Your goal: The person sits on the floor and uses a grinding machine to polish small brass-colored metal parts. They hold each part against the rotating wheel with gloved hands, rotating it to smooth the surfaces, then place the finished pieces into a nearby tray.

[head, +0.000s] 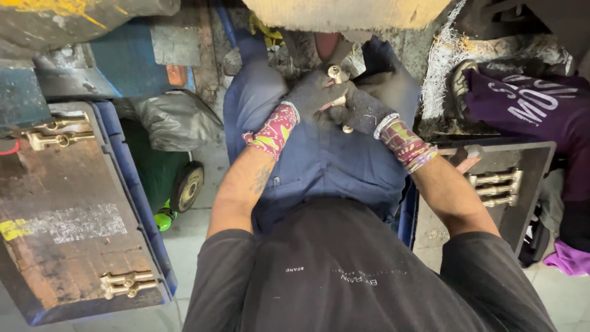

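While the person sat bent over the lap, this was how things stood:

Left hand: the left hand (316, 92), in a dark glove with a patterned cuff, was closed around the upper part of a brass fitting (336, 75).
Right hand: the right hand (369, 110), gloved the same way, was curled tight against the fitting from the right, touching the left hand.
Brass fitting: it stood roughly upright between both hands, far from the body, just under a big tan wheel (347, 12); its round top showed above the fingers and a small brass end (348, 129) poked out below.
Lap: a blue cloth (319, 160) lay over the knees under the hands.
Left side: a worn blue-rimmed tray (132, 184) held brass pieces (58, 132) at its far end and more brass pieces (128, 284) at its near edge.
Right side: a dark tray (534, 184) carried a row of brass parts (495, 187).
Floor: a green bottle (163, 218) lay beside a small wheel (187, 184).
Far right: purple fabric (522, 104) lay bunched up beyond the dark tray.
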